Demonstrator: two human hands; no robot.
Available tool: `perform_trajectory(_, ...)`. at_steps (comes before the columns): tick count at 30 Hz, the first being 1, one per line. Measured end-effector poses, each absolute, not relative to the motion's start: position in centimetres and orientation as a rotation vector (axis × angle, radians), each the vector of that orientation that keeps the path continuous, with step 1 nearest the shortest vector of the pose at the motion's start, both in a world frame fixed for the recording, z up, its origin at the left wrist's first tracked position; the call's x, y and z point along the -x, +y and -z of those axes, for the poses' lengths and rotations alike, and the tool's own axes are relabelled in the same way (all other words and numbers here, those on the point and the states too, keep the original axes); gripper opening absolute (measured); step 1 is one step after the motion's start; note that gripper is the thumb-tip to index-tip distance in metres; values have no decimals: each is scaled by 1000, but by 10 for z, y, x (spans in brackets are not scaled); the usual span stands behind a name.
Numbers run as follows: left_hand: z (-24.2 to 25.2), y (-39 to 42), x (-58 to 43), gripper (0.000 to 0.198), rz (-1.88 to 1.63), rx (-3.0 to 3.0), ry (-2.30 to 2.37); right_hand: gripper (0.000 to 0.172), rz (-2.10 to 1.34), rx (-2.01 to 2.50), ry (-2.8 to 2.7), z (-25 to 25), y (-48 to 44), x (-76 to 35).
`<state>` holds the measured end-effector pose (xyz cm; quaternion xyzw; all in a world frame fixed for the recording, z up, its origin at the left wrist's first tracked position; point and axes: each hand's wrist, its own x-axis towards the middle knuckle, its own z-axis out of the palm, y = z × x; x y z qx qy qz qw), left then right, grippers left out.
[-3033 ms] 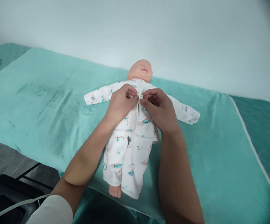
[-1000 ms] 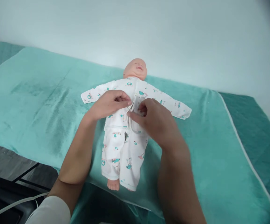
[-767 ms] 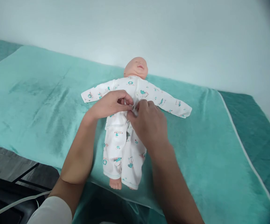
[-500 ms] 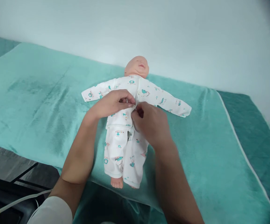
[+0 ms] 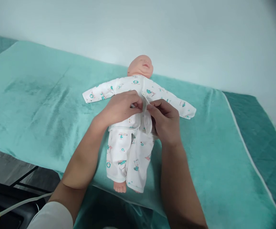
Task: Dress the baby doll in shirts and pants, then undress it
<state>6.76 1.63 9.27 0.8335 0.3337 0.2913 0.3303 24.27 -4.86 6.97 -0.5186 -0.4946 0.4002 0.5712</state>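
Observation:
A baby doll (image 5: 140, 66) lies on its back, dressed in a white printed shirt (image 5: 125, 84) and matching trousers (image 5: 118, 152). Over the doll's belly, my left hand (image 5: 125, 106) pinches the shirt's front near its opening. My right hand (image 5: 165, 119) grips the other front edge of the shirt between thumb and fingers and holds it lifted, so the flap's underside shows. Higher on the chest the two front edges meet. The doll's arms are spread inside the long sleeves, and a bare foot sticks out of one trouser leg.
A green velvet cover (image 5: 44, 95) with pale piping lies over the bed under the doll. Behind it rises a pale wall (image 5: 187, 38). At the lower left are a black object (image 5: 4, 203) and a pale tube or cable (image 5: 20, 203).
My right hand has moved right and pulled its front edge of the shirt up and away from the belly. My left hand has shifted slightly right along the front.

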Motion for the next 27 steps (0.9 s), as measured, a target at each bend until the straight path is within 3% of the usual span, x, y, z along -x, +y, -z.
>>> perform_trajectory(9, -101, 13, -64, 14, -775, -1702, 749, 19, -951, 1197, -1126, -66, -49, -243)
perform_trajectory(27, -102, 13, -63, 13, -768, -1644, 827, 31, -960, 1249, -1138, -76, -52, -242)
